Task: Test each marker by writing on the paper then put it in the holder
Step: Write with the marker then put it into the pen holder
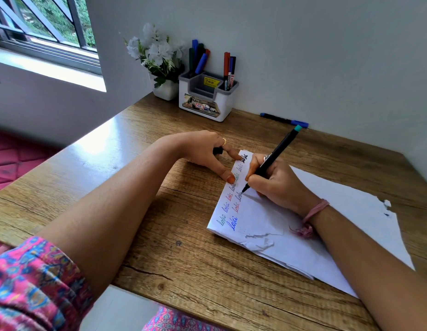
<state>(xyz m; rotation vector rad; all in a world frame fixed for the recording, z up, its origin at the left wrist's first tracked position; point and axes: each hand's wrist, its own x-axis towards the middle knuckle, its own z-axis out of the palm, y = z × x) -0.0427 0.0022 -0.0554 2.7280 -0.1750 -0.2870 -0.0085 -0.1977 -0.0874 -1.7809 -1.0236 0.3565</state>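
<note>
Low in the frame, the right hand (272,182) pinches the marker (271,158), tip on the paper (303,211); the holder (207,96) stands upper centre, while the left hand (203,151), fingers pressing the paper's edge, seemingly curls round a cap.

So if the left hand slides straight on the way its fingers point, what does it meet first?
The left hand points its straight fingers toward the paper, already touching its edge. Going on, it would probably meet the right hand holding the black marker, though depth is unclear.
</note>
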